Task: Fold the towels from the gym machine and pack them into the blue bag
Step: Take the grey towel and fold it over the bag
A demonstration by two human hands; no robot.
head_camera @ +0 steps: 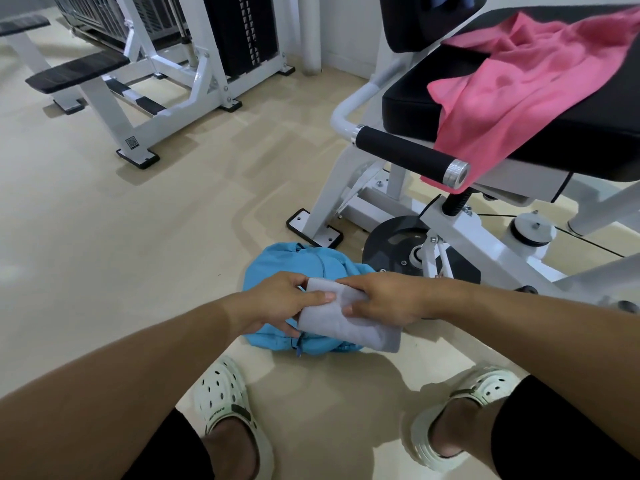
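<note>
A folded white towel (346, 323) hangs just above the blue bag (277, 261), which lies on the floor in front of my feet. My left hand (277, 303) pinches the towel's left end. My right hand (384, 299) grips its top and right side, thumb on the front face. A pink towel (519, 81) lies crumpled and unfolded over the black padded seat (408, 98) of the gym machine at the upper right, one corner hanging down past the black foam handle (401, 150).
The white machine frame (460, 233), its foot plate (313, 226) and a dark round disc (391, 244) stand right behind the bag. Another white machine with black pads (79, 71) fills the upper left. Beige floor stretches to the left. My two white clogs are at the bottom.
</note>
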